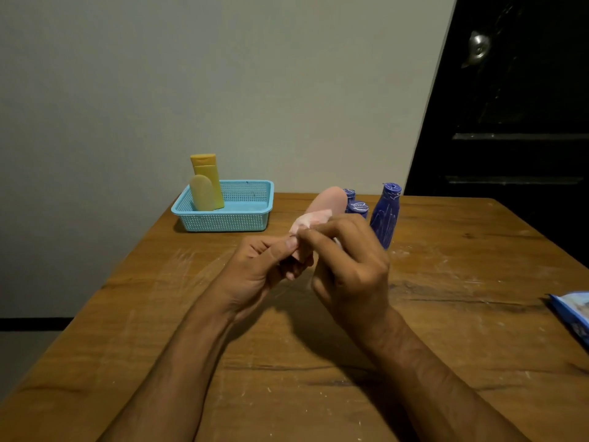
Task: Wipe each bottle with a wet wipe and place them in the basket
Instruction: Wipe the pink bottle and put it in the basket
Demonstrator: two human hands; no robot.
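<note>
Scuffed matt wooden desk [446, 282]; perforated blue plastic basket [223, 220]; smooth plastic bottles [386, 215]; soft crumpled wipe [310, 220] between fingers [322, 229].

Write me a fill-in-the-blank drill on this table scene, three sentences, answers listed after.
1. The two yellow plastic bottles stand inside the light blue mesh ____.
2. Both hands, the left hand and the right hand, hold a ____ bottle with a white wet wipe against it.
3. The tall dark blue bottle stands on the wooden ____, outside the container.

Missing words: basket; pink; table
</note>
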